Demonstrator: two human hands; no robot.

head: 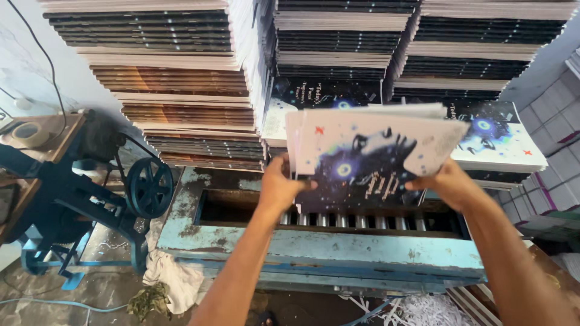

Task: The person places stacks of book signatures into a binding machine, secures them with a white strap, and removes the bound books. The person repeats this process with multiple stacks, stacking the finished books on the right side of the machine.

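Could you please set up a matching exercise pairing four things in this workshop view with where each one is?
Things:
1. bundle of booklets
2. flywheel
3. roll of tape
4. paper shreds

Places:
A. on the wooden shelf at far left
B. on the floor at lower right
C. held by the left hand and right hand
D. on the dark blue machine, left of the light blue one

Pairs: 1-C, 2-D, 3-A, 4-B
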